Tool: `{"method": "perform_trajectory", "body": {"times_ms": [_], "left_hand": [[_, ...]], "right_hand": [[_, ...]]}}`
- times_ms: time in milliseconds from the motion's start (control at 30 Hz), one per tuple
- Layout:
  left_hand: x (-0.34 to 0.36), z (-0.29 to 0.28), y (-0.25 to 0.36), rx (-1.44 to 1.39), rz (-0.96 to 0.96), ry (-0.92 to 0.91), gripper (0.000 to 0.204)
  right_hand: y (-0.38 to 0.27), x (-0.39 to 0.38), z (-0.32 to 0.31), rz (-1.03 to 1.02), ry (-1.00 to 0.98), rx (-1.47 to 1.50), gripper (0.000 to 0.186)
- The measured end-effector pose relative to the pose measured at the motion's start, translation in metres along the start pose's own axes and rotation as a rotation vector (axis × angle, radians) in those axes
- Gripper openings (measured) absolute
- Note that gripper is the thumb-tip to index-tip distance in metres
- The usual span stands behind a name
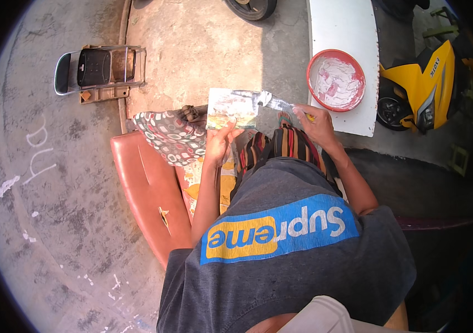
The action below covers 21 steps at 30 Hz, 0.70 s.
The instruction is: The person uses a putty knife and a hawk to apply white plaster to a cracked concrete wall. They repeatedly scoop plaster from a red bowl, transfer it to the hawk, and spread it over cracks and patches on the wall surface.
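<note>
While sitting low on the concrete floor [70, 183], looking straight down at a lap in striped trousers, with a worn reddish-brown seat cushion [142, 188] lying off to the left. Also spotting a white panel [342, 33] stretching away up top on the right, a yellow scooter [430, 83] parked just beside it, and a metal rack [100, 69] resting on the floor further left.

Sitting on that white panel: a red bowl [336, 79] smeared with pale filler, near the right hand and slightly beyond it.

Left hand [218, 145] closing around the bottom edge of a small flat mixing board [231, 108], holding it up in front of the knees, face covered in greyish paste. Right hand [317, 123] gripping the handle of a putty knife [272, 101], fingers wrapped tight.

Key bit: knife's long axis running roughly sideways, blade pointing left from the right hand and touching the board's top right corner. So board lying left of the knife hand, bowl lying on its other side, right hand being the nearer one to both. Patterned cloth [172, 136] bunching up just left of the board.
</note>
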State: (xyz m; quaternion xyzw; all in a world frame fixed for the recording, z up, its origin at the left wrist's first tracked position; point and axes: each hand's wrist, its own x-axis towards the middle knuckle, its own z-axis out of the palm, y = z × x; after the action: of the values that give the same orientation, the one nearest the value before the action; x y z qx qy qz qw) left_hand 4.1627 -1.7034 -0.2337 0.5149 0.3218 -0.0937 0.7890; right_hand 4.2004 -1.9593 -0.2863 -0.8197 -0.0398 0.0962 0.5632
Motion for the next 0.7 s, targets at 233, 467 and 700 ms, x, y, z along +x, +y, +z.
{"method": "perform_trajectory", "body": {"times_ms": [233,467,700], "left_hand": [[0.002,-0.005,-0.010,0.003,0.057,-0.026,0.017],[0.002,-0.008,-0.011,0.031,0.038,-0.042,0.017],[-0.003,-0.006,0.003,0.118,0.025,-0.026,0.021]], "right_hand": [[-0.004,0.001,0.004,-0.061,0.051,-0.022,0.025],[-0.005,0.004,0.006,-0.073,0.033,-0.035,0.023],[-0.002,0.005,0.010,-0.021,-0.020,0.004,0.023]]}}
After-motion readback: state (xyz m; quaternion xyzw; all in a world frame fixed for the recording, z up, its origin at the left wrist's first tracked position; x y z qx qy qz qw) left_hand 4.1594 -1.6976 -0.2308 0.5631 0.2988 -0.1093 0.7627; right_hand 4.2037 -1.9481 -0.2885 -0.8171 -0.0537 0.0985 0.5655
